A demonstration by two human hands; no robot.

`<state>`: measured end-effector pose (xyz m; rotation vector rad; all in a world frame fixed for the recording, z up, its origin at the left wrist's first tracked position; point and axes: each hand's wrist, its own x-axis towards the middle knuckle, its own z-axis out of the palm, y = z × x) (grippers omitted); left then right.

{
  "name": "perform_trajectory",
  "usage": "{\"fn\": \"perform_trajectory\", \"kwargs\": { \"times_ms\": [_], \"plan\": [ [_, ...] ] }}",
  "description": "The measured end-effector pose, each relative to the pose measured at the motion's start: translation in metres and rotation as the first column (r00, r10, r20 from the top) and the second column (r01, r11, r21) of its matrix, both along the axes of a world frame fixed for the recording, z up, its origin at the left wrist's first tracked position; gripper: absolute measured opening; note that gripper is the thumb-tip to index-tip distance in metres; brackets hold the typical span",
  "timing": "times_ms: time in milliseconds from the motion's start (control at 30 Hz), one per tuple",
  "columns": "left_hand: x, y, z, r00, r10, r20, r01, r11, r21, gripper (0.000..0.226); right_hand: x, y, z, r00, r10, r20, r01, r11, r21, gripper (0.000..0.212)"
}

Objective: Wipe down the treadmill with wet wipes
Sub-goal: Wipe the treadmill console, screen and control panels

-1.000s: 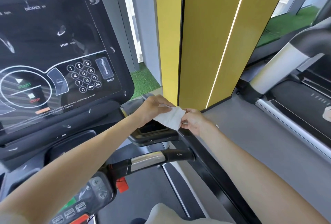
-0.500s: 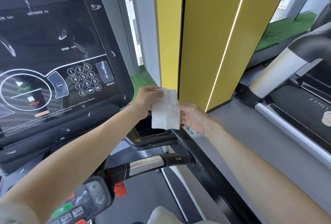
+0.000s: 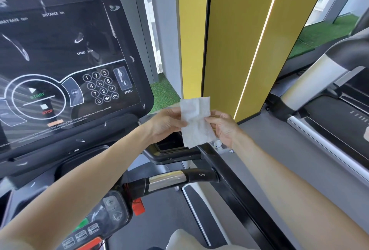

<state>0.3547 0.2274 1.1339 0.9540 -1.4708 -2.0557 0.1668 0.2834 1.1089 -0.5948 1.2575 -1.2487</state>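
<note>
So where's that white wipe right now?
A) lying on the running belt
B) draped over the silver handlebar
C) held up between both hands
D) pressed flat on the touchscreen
C: the left hand and the right hand each pinch one side of the wet wipe, holding it up in front of the person.

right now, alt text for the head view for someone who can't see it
A left hand and a right hand pinch a white wet wipe by its sides, over the treadmill. Its dark console is at left, a yellow pillar behind.
</note>
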Motion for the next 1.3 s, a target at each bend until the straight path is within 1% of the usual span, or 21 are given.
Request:
{"fn": "perform_trajectory", "kwargs": {
  "times_ms": [33,100,167,233,300,400,500,600,667,733,800,900,967,1000,1033,1067,1100,1133,1200,1267,1300],
  "plan": [
    [0.003,0.001,0.001,0.999,-0.045,0.003,0.045,0.998,-0.041,0.052,0.001,0.001,0.000,1.000,-0.001,0.015,0.001,1.000,-0.008,0.016],
    [0.005,0.002,-0.005,0.994,-0.062,0.089,0.072,0.992,-0.107,0.055,0.002,0.003,0.000,0.999,0.017,0.033,-0.016,1.000,-0.016,0.016],
    [0.003,0.004,-0.010,0.983,0.055,0.177,-0.023,0.984,-0.175,0.039,0.003,0.004,0.001,0.999,0.045,0.025,-0.044,0.999,-0.015,0.016],
    [0.003,0.003,-0.014,0.969,0.183,0.167,-0.147,0.967,-0.210,0.028,0.004,0.006,0.002,0.999,0.055,-0.001,-0.055,0.998,-0.020,0.016],
    [0.004,0.004,-0.013,0.967,0.232,0.101,-0.210,0.958,-0.196,0.027,0.003,0.007,0.002,0.999,0.040,-0.009,-0.040,0.999,-0.021,0.017],
    [0.007,0.006,-0.008,0.968,0.243,0.057,-0.233,0.961,-0.148,0.044,0.002,0.010,0.004,0.999,0.054,-0.002,-0.054,0.998,-0.031,0.019],
    [0.009,0.008,-0.007,0.978,0.191,0.089,-0.178,0.974,-0.139,0.048,0.003,0.012,0.004,0.998,0.071,-0.001,-0.071,0.997,-0.035,0.024],
    [0.011,0.007,-0.007,0.976,0.169,0.139,-0.153,0.981,-0.116,0.045,0.002,0.013,0.005,0.996,0.078,0.039,-0.077,0.997,-0.021,0.026],
    [0.011,0.007,-0.005,0.968,0.175,0.180,-0.151,0.979,-0.138,0.037,0.003,0.012,0.004,0.994,0.084,0.063,-0.085,0.996,0.013,0.025],
    [0.010,0.008,-0.002,0.962,0.168,0.214,-0.132,0.976,-0.174,0.025,0.004,0.012,0.004,0.993,0.115,0.019,-0.116,0.992,0.056,0.019],
    [0.008,0.010,0.000,0.962,0.142,0.231,-0.100,0.978,-0.185,0.019,0.007,0.014,0.002,0.986,0.153,-0.063,-0.148,0.986,0.078,0.028],
    [0.006,0.012,0.002,0.963,0.092,0.252,-0.056,0.987,-0.148,0.024,0.012,0.017,0.002,0.964,0.192,-0.184,-0.175,0.979,0.107,0.029],
    [0.004,0.012,0.000,0.969,0.072,0.238,-0.055,0.996,-0.076,0.028,0.015,0.017,0.001,0.955,0.191,-0.227,-0.164,0.978,0.132,0.028],
    [0.004,0.012,-0.002,0.965,0.056,0.257,-0.039,0.997,-0.070,0.028,0.016,0.017,0.000,0.948,0.194,-0.251,-0.162,0.976,0.144,0.027],
    [0.004,0.012,-0.004,0.948,0.041,0.315,-0.002,0.992,-0.123,0.032,0.016,0.017,0.000,0.937,0.207,-0.282,-0.167,0.973,0.159,0.025],
    [0.003,0.012,-0.008,0.915,0.040,0.402,0.057,0.972,-0.228,0.043,0.017,0.017,-0.001,0.921,0.226,-0.316,-0.177,0.968,0.177,0.023],
    [0.001,0.013,-0.012,0.872,0.066,0.485,0.121,0.930,-0.346,0.052,0.018,0.018,-0.002,0.904,0.245,-0.350,-0.185,0.963,0.196,0.021],
    [-0.001,0.016,-0.015,0.839,0.121,0.531,0.170,0.868,-0.466,0.055,0.020,0.017,-0.002,0.891,0.252,-0.378,-0.181,0.960,0.213,0.020],
    [-0.008,0.025,-0.019,0.840,0.207,0.502,0.202,0.739,-0.643,0.052,0.024,0.016,-0.004,0.897,0.215,-0.386,-0.130,0.963,0.234,0.017],
    [-0.014,0.036,-0.025,0.869,0.186,0.458,0.236,0.658,-0.715,0.051,0.027,0.014,-0.005,0.936,0.136,-0.325,-0.056,0.968,0.245,0.011],
    [-0.017,0.040,-0.027,0.874,0.157,0.460,0.273,0.624,-0.732,0.055,0.028,0.013,-0.007,0.959,0.100,-0.266,-0.032,0.968,0.249,0.010]
  ]
}}
